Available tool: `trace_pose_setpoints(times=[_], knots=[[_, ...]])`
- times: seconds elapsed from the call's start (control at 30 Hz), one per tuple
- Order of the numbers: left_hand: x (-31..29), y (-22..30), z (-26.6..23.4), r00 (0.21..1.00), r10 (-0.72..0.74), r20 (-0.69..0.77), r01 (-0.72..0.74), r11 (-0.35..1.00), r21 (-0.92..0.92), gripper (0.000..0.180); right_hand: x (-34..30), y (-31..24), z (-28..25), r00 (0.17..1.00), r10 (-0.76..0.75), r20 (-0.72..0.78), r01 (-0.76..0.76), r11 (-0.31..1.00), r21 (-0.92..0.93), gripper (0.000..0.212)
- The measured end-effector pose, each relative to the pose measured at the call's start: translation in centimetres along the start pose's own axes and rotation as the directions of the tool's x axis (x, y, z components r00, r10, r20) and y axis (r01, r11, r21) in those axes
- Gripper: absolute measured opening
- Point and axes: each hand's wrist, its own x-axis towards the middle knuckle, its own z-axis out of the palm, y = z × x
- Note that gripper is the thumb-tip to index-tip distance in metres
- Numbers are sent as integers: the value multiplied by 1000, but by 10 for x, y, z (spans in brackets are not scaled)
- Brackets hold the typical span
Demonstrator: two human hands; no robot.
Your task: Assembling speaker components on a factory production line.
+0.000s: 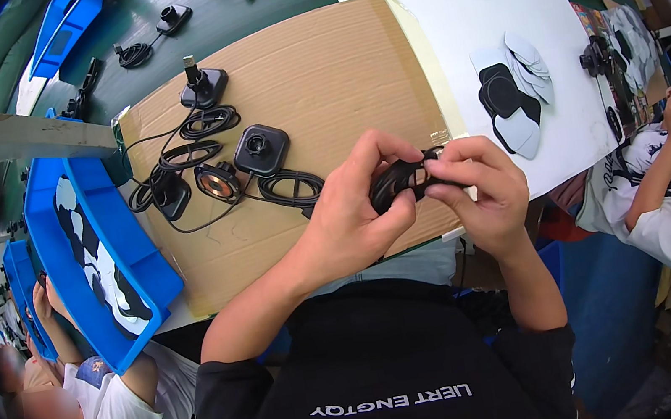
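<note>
Over the cardboard sheet point(319, 84), I hold a black part point(400, 182).
My left hand point(357, 211) and right hand point(481, 190) fingers pinch it together.

Your count, cardboard sheet point(319, 84): three square black mounts with coiled cables point(261, 150) near left edge, one round copper-faced part point(218, 183) among them. One black part point(399, 180) in your two hands. White sheet point(454, 16), right edge: one stack grey-and-black pads point(517, 92). Blue bins point(94, 241): two beside your left, one at far left corner.
</note>
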Motion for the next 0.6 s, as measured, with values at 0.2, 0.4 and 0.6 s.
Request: trace_pose_setpoints(times=[0.2, 0.4, 0.6], knots=[[4, 2, -1, 999, -45, 29, 45, 999, -4, 30, 1, 17, 1, 997, -66, 45, 52, 961, 272, 24], [7, -7, 3, 995, 40, -94, -35, 998, 57, 28, 3, 1, 17, 997, 30, -66, -21, 991, 133, 37], [10, -16, 4, 989, 70, -132, -68, 997, 25, 25, -3, 13, 32, 999, 44, -30, -40, 989, 139, 44]])
